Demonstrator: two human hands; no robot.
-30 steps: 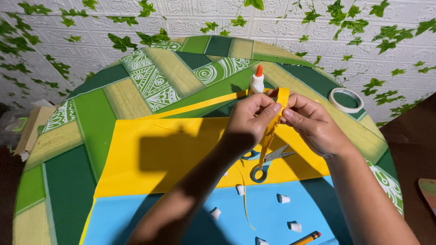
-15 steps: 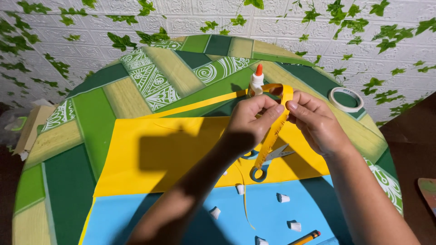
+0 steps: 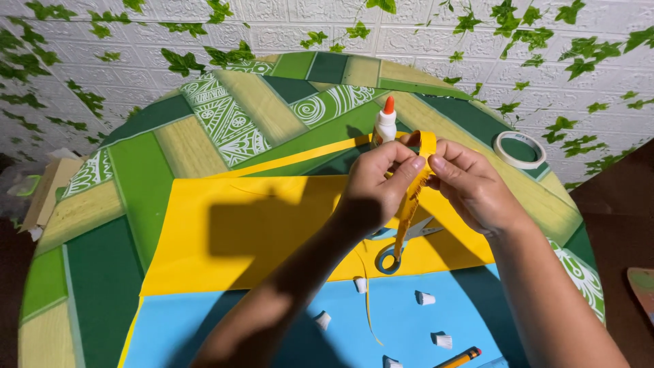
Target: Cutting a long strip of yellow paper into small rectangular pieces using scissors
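Above the yellow paper sheet (image 3: 259, 232) near the table's (image 3: 136, 177) far edge, the left hand (image 3: 378, 184) and right hand (image 3: 473, 187) both pinch a fringed yellow paper strip (image 3: 414, 187), apparently curling it. Scissors (image 3: 398, 245) lie beneath; a glue bottle (image 3: 385, 124) stands just behind.

yellow fringed paper strip (image 3: 413, 194), curled, held up

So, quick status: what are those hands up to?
Left hand and right hand pinch a fringed yellow paper strip. Scissors lie beneath. Nothing obstructing.

Bright, sharp view; hard arm shadows
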